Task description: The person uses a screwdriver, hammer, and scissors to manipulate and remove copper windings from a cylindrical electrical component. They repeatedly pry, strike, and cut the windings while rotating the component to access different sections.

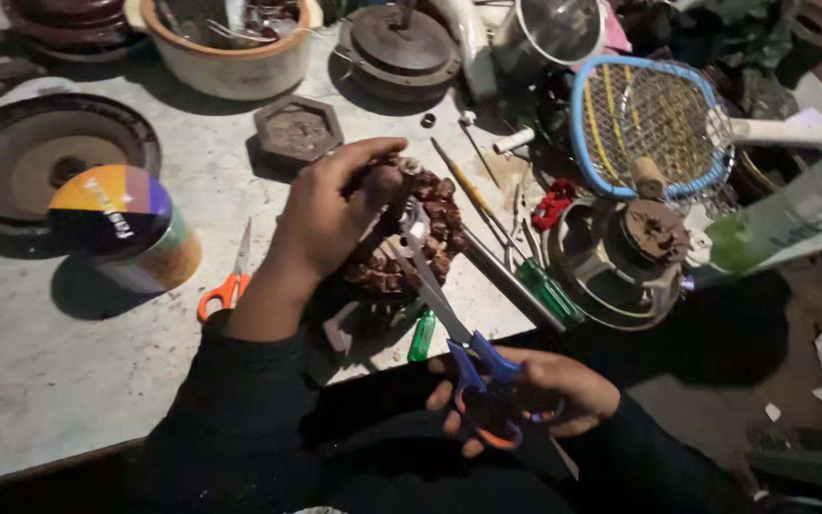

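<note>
We see our left hand (pixel 330 214) wrapped around the top of a round coil of copper wire (pixel 411 243) that sits on the table (pixel 68 381) near its front edge. Our right hand (pixel 525 395) is closed through the loops of the blue scissors (pixel 449 324), at about 5 o'clock from the coil. The blades point up to 11 o'clock and their tips touch the coil just under our left thumb. We think the snipping is only partly done, since most of the wire looks uncut. Orange scissors (pixel 230 281) lie at 9 o'clock
</note>
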